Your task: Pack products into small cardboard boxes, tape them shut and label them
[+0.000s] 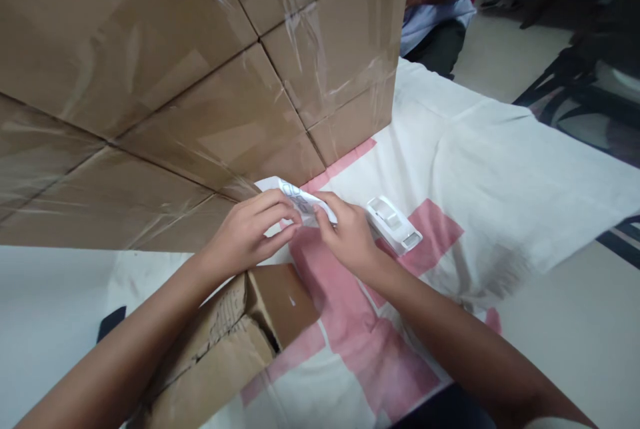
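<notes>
A small white folded paper or packet [300, 198] with blue-grey printing is between my hands, in front of the stacked boxes. My right hand [347, 229] pinches its right end between thumb and fingers. My left hand [260, 225] is curled at its left part, thumb and fingertips drawn together at the near edge; the fingers cover some of it. To the right of my right hand, a white oblong plastic item [394, 223] lies on the cloth. Below my left hand and forearm is an opened brown cardboard box [220, 362] with raised flaps.
Taped brown cartons [215, 115] form a tall wall at the back left. A white cloth with pink patches [480, 169] covers the surface. Beyond it, a seated person [440, 2] is partly visible. A dark object [111, 323] lies at the left.
</notes>
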Action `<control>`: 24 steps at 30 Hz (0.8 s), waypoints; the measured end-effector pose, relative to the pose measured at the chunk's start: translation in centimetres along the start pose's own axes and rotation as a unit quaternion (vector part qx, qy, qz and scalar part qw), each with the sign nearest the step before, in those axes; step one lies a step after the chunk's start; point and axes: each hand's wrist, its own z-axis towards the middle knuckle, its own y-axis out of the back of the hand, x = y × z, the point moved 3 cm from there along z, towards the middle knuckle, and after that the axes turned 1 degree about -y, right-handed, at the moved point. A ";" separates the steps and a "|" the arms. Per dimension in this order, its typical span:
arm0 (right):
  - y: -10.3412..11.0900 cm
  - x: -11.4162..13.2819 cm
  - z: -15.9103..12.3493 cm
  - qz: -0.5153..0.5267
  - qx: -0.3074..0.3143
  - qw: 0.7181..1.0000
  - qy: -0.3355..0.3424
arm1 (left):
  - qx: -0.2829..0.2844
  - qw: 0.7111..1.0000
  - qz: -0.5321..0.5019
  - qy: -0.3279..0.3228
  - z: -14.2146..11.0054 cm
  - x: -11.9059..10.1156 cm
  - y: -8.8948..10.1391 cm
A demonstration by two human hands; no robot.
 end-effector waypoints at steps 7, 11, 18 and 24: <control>1.6 1.0 0.1 0.045 -0.103 0.984 0.136 | -0.069 0.978 -0.083 0.177 -3.0 -1.3 2.0; 1.3 1.6 -0.2 -0.012 -0.054 0.984 0.171 | -0.121 0.960 -0.052 0.246 -5.2 -2.2 3.1; -1.6 -1.1 -1.4 -0.277 0.175 0.944 0.036 | -0.127 0.977 -0.006 0.171 -7.0 -5.8 4.8; -2.2 -2.1 -2.1 -0.324 0.221 0.920 0.002 | -0.183 0.961 -0.018 0.206 -9.1 -9.6 4.9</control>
